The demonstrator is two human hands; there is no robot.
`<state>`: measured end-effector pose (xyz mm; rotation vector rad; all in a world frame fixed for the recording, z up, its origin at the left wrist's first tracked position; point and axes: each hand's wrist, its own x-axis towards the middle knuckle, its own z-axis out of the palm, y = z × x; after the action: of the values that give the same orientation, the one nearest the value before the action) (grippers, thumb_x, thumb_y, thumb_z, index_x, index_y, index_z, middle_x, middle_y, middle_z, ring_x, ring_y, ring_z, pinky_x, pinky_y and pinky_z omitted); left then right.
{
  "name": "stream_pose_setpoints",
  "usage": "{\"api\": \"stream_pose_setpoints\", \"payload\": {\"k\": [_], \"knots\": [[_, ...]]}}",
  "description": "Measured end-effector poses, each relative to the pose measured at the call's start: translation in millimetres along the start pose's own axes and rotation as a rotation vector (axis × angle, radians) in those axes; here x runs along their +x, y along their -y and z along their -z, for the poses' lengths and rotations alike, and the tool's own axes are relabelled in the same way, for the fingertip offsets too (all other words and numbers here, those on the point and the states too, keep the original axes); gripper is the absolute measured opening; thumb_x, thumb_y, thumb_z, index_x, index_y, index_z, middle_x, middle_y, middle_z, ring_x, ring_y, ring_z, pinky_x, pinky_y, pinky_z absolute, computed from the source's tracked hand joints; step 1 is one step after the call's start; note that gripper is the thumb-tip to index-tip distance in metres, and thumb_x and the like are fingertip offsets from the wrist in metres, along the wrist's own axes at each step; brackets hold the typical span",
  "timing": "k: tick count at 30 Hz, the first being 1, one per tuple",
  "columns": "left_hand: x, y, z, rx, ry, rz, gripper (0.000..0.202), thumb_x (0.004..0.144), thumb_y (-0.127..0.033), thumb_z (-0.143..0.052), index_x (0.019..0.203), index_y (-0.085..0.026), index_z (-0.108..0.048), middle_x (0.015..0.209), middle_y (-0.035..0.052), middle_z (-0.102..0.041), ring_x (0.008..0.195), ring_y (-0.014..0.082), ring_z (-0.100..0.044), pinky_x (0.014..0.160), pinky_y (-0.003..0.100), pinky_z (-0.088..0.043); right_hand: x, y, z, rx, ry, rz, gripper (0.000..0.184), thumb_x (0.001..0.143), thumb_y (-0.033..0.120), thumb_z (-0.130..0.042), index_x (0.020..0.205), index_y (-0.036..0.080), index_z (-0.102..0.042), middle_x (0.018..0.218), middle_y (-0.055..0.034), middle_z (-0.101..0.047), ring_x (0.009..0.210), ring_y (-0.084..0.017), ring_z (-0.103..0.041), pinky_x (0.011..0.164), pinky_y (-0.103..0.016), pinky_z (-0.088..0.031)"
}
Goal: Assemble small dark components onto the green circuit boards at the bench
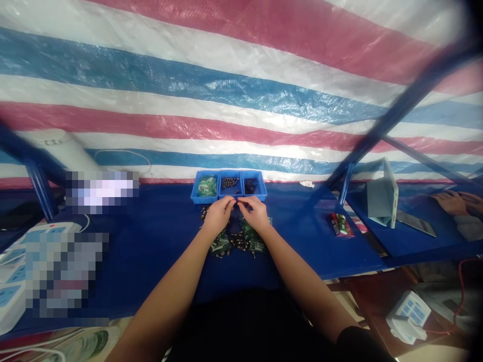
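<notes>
The left hand (219,213) and right hand (257,211) are meeting fingertip to fingertip over the pile of green parts (226,245) on the blue desk (151,236), near three blue trays (229,198). Their fingers are curling inward; whether they are grasping anything, I can't tell.

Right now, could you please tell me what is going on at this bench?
A person works with both hands over a blue table. The left hand and right hand meet fingertip to fingertip, on something too small to make out. Under them lies a pile of small green and dark parts. Just beyond stand three blue bins holding similar pieces.
</notes>
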<state>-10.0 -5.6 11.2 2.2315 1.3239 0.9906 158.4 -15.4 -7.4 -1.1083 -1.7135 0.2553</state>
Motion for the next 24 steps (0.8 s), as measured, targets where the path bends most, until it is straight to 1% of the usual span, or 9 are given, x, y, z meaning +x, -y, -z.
{"api": "stream_pose_setpoints", "payload": {"k": [6,10,14,17,21,24], "knots": [[-1.7,0.1,-2.1,0.029,-0.030,0.024,0.031,0.095,-0.044,-0.042,0.115,-0.024,-0.056,0.086,0.0031,-0.068,0.078,0.0200,-0.064,0.066,0.028,-0.046,1.0,1.6,1.8,-0.023,0.001,-0.029,0.022,0.089,0.031,-0.055,0.103,0.023,-0.070,0.093,-0.0069,-0.071,0.082,-0.018,-0.064,0.067,-0.031,-0.055],[-1.4,0.7,-1.9,0.025,-0.041,-0.007,0.025,0.095,-0.040,-0.043,0.107,-0.024,-0.058,0.087,0.0030,-0.068,0.079,0.0197,-0.064,0.068,0.028,-0.046,0.9,0.5,1.7,-0.018,0.004,-0.032,0.022,0.089,0.030,-0.054,0.103,0.023,-0.070,0.091,-0.0066,-0.071,0.084,-0.018,-0.065,0.067,-0.030,-0.055],[-0.7,1.4,-1.0,-0.002,-0.019,-0.007,0.022,0.096,-0.036,-0.040,0.101,-0.023,-0.057,0.083,0.0022,-0.067,0.076,0.0182,-0.063,0.069,0.027,-0.046,0.1,0.1,0.4,-0.019,0.005,-0.036,0.022,0.089,0.031,-0.055,0.103,0.023,-0.070,0.091,-0.0062,-0.071,0.083,-0.018,-0.065,0.068,-0.030,-0.055],[-0.2,0.7,-0.3,-0.007,-0.006,-0.004,0.023,0.097,-0.036,-0.037,0.099,-0.023,-0.056,0.082,0.0023,-0.066,0.075,0.0179,-0.062,0.068,0.027,-0.045,0.2,1.0,0.3,-0.003,0.000,-0.034,0.022,0.088,0.031,-0.056,0.103,0.023,-0.070,0.090,-0.0060,-0.071,0.083,-0.018,-0.065,0.067,-0.029,-0.055],[-0.1,-1.5,0.3,0.002,-0.001,-0.004,0.027,0.098,-0.038,-0.035,0.091,-0.022,-0.056,0.079,0.0024,-0.065,0.071,0.0178,-0.061,0.067,0.028,-0.045,1.1,3.4,1.2,0.031,-0.008,-0.017,0.021,0.087,0.030,-0.058,0.101,0.022,-0.071,0.088,-0.0055,-0.071,0.081,-0.017,-0.064,0.065,-0.029,-0.055],[-0.9,-3.3,0.9,0.013,-0.003,0.009,0.030,0.098,-0.040,-0.033,0.091,-0.022,-0.056,0.078,0.0025,-0.065,0.070,0.0182,-0.062,0.065,0.028,-0.044,1.9,5.7,1.6,0.066,-0.015,-0.056,0.020,0.086,0.032,-0.059,0.098,0.022,-0.072,0.089,-0.0057,-0.071,0.081,-0.018,-0.065,0.064,-0.029,-0.054]]}}
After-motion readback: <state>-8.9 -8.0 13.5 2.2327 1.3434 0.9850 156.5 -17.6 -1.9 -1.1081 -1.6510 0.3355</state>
